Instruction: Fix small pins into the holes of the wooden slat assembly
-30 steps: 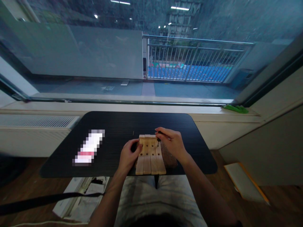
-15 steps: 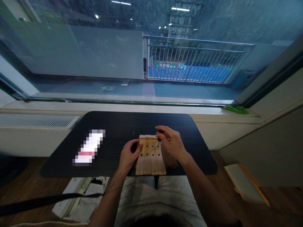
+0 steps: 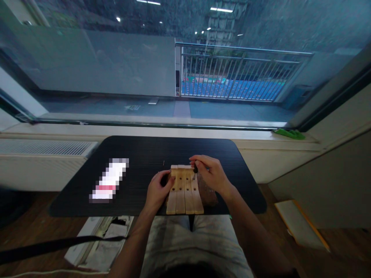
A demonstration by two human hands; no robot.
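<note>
Several pale wooden slats [image 3: 184, 191] with drilled holes lie side by side at the near edge of a black table [image 3: 139, 154]. My left hand [image 3: 156, 191] curls around the left slat and presses on it. My right hand [image 3: 209, 174] pinches a small dark tool [image 3: 195, 168], its thin tip pointing down onto the right slat's far end. A brownish piece [image 3: 207, 195] lies under my right wrist, mostly hidden.
A white and red pixelated item [image 3: 108, 180] lies on the table's left part. Beyond the table runs a window sill with a green object [image 3: 289, 134] at the right. Boxes and papers [image 3: 98, 241] sit on the floor at the left, a flat board [image 3: 301, 224] at the right.
My right hand shifted very slightly over the far end of the slats with the tool. The left hand and the slats stayed in place.
</note>
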